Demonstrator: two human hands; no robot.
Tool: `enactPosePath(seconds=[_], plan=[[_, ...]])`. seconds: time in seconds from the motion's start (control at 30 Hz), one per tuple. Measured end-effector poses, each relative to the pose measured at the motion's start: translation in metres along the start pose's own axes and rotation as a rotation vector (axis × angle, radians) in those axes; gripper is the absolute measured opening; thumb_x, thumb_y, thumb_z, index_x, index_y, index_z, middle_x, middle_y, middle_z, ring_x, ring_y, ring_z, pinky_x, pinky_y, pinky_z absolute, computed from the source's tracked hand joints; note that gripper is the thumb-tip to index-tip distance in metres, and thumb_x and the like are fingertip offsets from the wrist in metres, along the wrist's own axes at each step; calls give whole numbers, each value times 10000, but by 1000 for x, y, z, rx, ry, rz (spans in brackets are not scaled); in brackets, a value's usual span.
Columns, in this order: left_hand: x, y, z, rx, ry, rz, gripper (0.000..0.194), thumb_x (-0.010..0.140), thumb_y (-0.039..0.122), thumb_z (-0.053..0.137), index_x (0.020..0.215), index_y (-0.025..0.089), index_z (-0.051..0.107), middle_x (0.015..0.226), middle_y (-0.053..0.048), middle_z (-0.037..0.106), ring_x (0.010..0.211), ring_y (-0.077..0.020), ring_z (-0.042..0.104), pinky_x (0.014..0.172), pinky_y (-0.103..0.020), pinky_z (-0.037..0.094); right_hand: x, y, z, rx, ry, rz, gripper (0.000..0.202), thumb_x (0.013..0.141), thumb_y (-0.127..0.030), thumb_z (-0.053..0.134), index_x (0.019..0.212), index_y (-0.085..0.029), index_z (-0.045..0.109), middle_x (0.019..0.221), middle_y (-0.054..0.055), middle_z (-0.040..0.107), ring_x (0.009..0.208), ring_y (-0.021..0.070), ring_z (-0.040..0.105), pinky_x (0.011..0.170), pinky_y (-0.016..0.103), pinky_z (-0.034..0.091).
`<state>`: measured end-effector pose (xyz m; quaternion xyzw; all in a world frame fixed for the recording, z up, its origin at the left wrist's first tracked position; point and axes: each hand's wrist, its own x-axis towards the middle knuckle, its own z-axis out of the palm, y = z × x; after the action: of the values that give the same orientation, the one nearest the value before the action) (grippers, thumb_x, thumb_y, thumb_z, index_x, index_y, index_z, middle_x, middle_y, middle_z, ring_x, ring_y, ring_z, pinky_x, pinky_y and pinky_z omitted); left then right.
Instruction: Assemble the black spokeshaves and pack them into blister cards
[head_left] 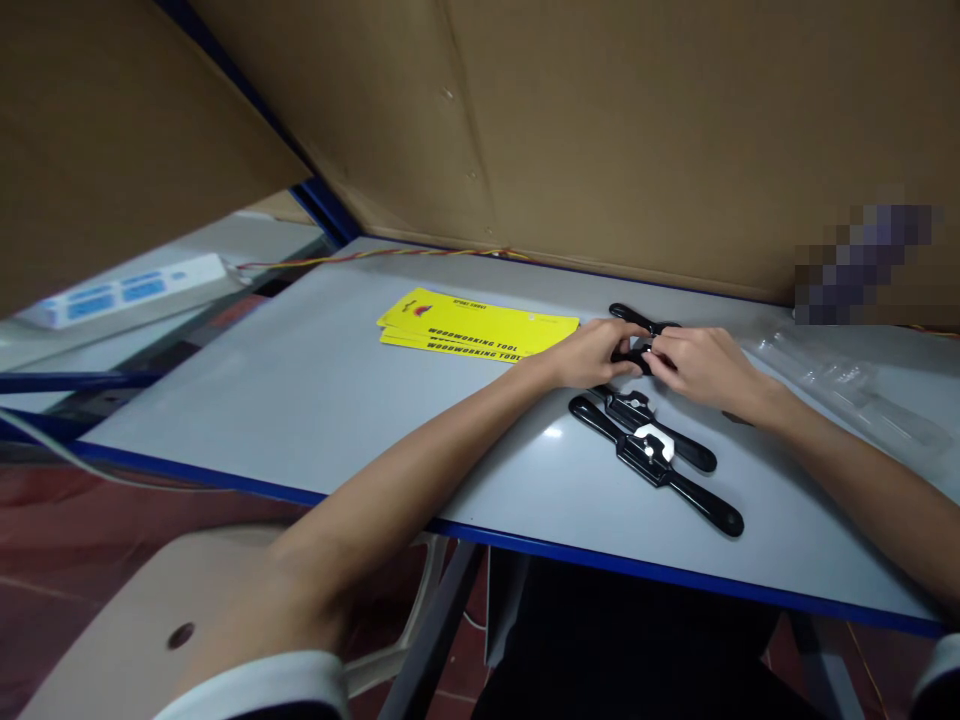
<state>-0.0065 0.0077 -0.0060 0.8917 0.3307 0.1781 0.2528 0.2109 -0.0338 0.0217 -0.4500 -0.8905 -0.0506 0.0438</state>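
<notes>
My left hand point(598, 352) and my right hand point(705, 368) meet over the table, fingers closed on a black spokeshave point(634, 358) that they partly cover. Just behind them shows the handle of another black spokeshave point(627, 313). Nearer to me lie two more, side by side and slanting: one spokeshave point(690, 450) close under my hands, and a front spokeshave point(649, 460) with a bright blade plate and small screws. To the left of my left hand is an overlapping stack of yellow cards point(472, 325) printed "WOODWORKING TOOL".
Clear plastic packaging point(847, 385) lies at the right, behind my right forearm. The grey table point(262, 400) has a blue front edge and a cardboard wall point(600, 130) behind it. A white power strip point(142, 290) sits at the left, and a plastic stool point(165, 610) stands below.
</notes>
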Motion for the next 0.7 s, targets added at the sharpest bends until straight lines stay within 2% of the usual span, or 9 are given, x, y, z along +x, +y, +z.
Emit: enactPosePath(seconds=[0.1,0.2,0.3,0.4,0.53,0.6,0.7], plan=[[0,0,0,6,1,5,458,906,327,660,1311,116,694,932,-71,677,824,-204,607,797,-347,462,0,0,-1,135,4,82,294,1053,-323,488,984,-189,741,878,86,756,750,224,637,642,348,334],[0,0,-1,11,3,16,336,907,329,678,1182,138,706,908,-56,660,813,-198,600,791,-341,456,1,3,-2,283,27,75,219,1027,-326,555,1098,-205,723,927,69,769,771,215,642,686,336,385],[0,1,0,-13,8,11,366,899,316,701,1225,156,662,911,-38,648,805,-189,594,786,-332,454,3,8,-2,370,23,62,180,1016,-329,584,983,-216,720,902,59,772,786,213,654,710,332,403],[-1,0,1,-72,36,-19,434,878,303,726,1263,166,581,904,-17,630,778,-176,573,764,-318,449,3,9,-1,333,14,60,210,1023,-343,579,908,-215,698,853,61,752,755,215,638,696,337,393],[-1,1,1,-86,45,-14,289,870,293,743,1072,191,564,882,-9,614,776,-172,561,761,-312,441,2,10,-1,316,58,-38,191,1042,-267,513,1048,-225,699,991,74,763,831,218,648,736,331,415],[-1,2,0,-86,33,-13,246,873,297,743,1004,196,560,862,-6,609,769,-171,559,759,-312,436,2,11,-1,329,60,-72,174,1038,-253,515,1016,-226,686,984,70,756,819,211,636,735,326,413],[0,3,-1,-94,21,-15,216,874,297,734,962,197,564,837,-2,599,754,-167,549,746,-307,427,3,14,0,349,52,-43,147,1022,-285,565,912,-218,637,875,55,730,740,197,597,691,317,387]])
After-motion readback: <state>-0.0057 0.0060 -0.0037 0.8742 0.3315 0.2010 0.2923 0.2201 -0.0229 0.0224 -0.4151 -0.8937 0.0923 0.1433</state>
